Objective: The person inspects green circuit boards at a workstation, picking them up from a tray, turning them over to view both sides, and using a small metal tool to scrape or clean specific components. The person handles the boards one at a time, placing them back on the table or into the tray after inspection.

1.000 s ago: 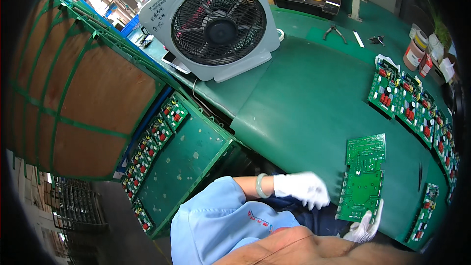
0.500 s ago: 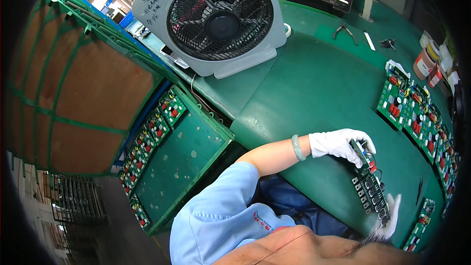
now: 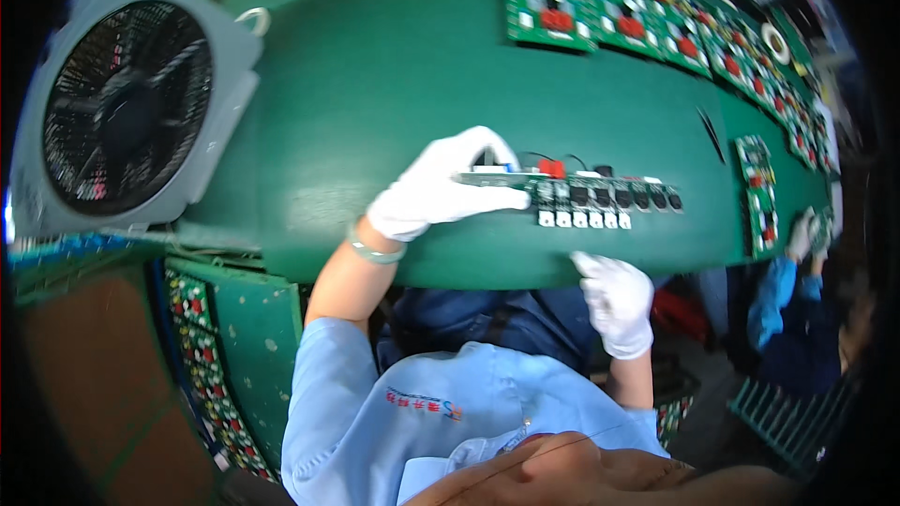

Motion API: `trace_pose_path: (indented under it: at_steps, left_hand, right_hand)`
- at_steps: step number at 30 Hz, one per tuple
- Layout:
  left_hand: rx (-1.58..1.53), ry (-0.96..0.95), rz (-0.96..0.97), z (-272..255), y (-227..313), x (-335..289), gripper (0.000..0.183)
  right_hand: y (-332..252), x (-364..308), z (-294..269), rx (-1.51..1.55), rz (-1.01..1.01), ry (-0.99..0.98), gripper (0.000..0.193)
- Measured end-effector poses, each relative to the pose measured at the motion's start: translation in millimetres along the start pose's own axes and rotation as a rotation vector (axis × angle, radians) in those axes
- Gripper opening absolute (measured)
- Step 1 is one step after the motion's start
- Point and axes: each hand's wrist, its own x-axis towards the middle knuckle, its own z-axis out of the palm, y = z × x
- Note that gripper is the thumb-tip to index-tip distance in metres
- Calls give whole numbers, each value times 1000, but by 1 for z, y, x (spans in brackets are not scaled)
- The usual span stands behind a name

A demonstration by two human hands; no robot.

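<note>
My left hand (image 3: pixel 441 186), in a white glove, grips the left end of a circuit board (image 3: pixel 600 195) between thumb and fingers. The board is held over the green table, its long edge running to the right. Black round parts, a red part and a row of small white pieces show along it. My right hand (image 3: pixel 619 305), gloved too, is apart from the board, just below it near the table's front edge. Its fingers point up and left, partly bent, and I see nothing in them.
More circuit boards (image 3: pixel 630 23) stand in a row along the far right. A single board (image 3: pixel 757 192) and black tweezers (image 3: pixel 712 136) lie to the right. A grey fan (image 3: pixel 211 66) is at the left, above a green rack of boards (image 3: pixel 251 337). A co-worker's gloved hands (image 3: pixel 808 232) show far right.
The view has swung to the right, bringing a co-worker into sight. My right hand has come off the board's far end, while my left hand keeps hold of the board, now lying more level.
</note>
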Motion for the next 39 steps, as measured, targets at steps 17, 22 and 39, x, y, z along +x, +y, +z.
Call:
trace_pose_path:
  at_steps: [17,22,39]
  left_hand:
    - [207,-78,196,-7,-9,1,42]
    - [201,-81,162,-6,-8,2,41]
    - [204,-65,28,-9,-5,-1,43]
  right_hand:
    - [-30,46,36,-108,-55,-216,57]
    - [-22,38,8,-35,-139,-156,55]
    - [-6,16,-8,-156,-120,-163,54]
